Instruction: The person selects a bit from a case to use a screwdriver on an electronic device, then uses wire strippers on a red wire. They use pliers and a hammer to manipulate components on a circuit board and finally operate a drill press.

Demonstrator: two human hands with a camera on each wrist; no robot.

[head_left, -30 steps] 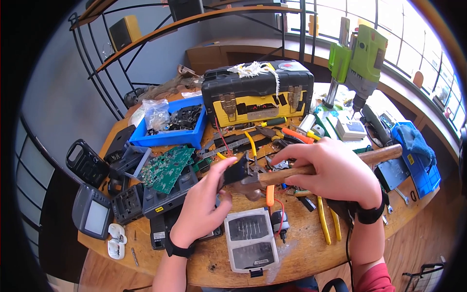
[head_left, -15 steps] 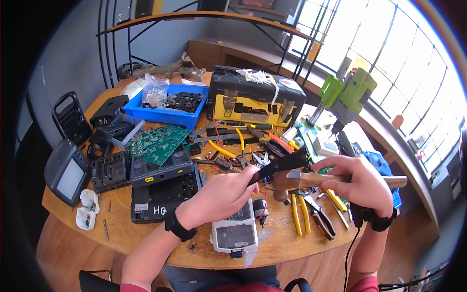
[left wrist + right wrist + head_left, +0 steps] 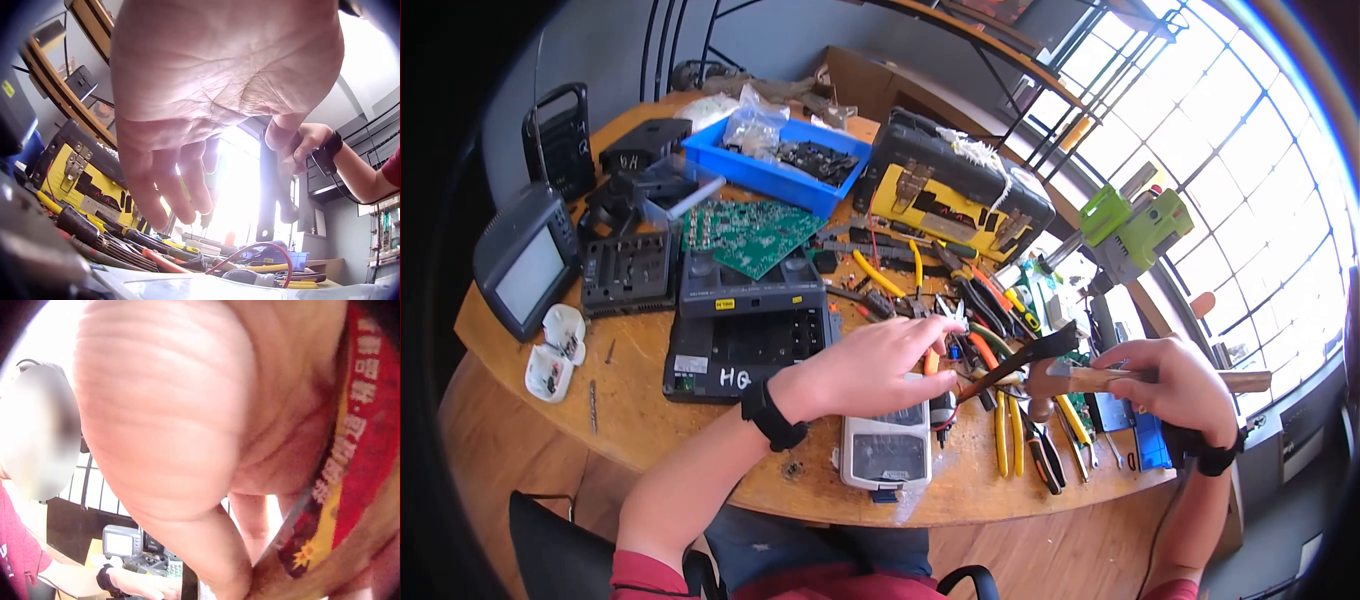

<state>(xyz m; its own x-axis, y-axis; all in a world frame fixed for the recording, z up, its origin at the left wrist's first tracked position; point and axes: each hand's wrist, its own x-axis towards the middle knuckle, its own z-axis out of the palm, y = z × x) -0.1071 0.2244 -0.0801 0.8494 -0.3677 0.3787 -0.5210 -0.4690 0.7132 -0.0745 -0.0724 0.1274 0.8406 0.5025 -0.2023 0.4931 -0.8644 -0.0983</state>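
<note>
In the head view my right hand grips a hammer by its wooden handle, with the metal head pointing left. A red and yellow label shows on the handle in the right wrist view. Across the hammer head lies a flat black bar. A small hole shows near one end of that bar in the left wrist view. My left hand is held out with fingers extended, its thumb tip close to the bar's near end. Below it sits a clear-lidded bit case.
Several pliers and other hand tools lie mid-table. Electronics casings and a green circuit board fill the left. Behind stand a blue tray and a yellow-black toolbox; a green drill press rises at right.
My left hand has gone from holding the black bar to extended fingers apart from it. Hammer and bar have shifted right in the head view, which has itself turned and tilted.
</note>
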